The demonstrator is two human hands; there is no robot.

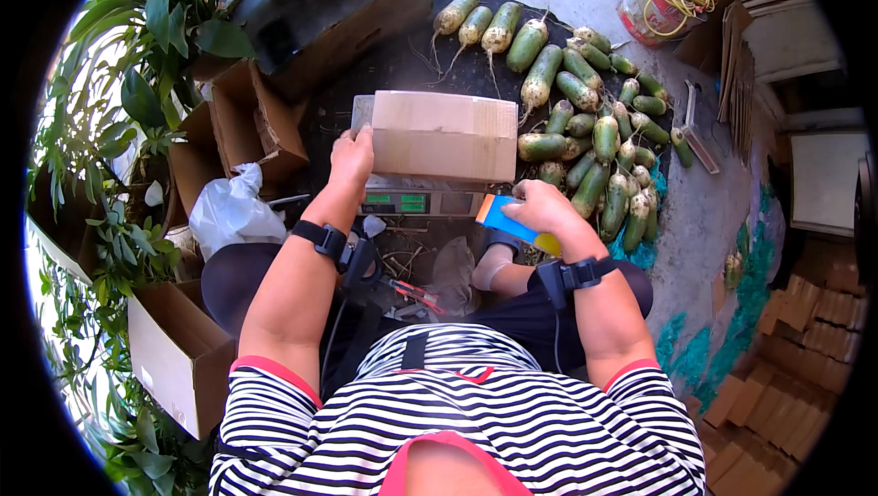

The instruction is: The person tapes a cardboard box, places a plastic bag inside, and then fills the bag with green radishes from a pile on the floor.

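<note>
A closed brown cardboard box [444,139] lies on a digital scale [450,204] in front of me, its lit green display showing below the box. My left hand [351,161] is closed on the box's left end, thumb near the top edge. My right hand [547,211] grips a blue and orange tape dispenser [497,215] just below the box's lower right corner. A yellow part shows under that hand. Whether the dispenser touches the box, I cannot tell. Many green radishes [541,75] with pale, soil-marked ends lie just right of the box.
Open cardboard boxes [261,126] and a white plastic bag [236,213] stand at the left beside leafy plants [110,130]. A dark box [338,25] is at the back left. Red-handled pliers [413,295] lie near my legs. At the right are a bucket [645,16] and stacked cardboard [796,350].
</note>
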